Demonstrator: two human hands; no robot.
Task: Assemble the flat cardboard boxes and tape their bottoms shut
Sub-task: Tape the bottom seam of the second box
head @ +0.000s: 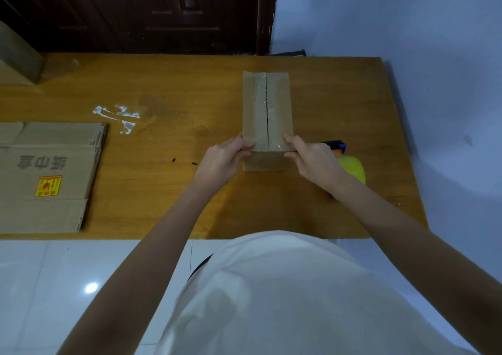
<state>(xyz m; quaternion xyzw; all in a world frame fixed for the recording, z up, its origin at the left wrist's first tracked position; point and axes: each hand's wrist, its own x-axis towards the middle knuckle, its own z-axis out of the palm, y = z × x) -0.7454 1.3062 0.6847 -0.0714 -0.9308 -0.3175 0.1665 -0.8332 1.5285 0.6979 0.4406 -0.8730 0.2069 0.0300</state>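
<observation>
Orange-brown wooden table (168, 180) across the middle of the frame, with torn tape scraps (117, 116) stuck left of centre. Dark brown panelled door (152, 12) along the upper left. Pale blue-white wall (394, 17) filling the upper right and right side. Glossy white tiled floor (54, 286) at lower left, with a bright light reflection (91, 287).

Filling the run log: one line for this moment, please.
step: pressing tape end | left hand: grips box near edge | right hand: grips same edge | seam: taped | flat cardboard: waiting left
</observation>
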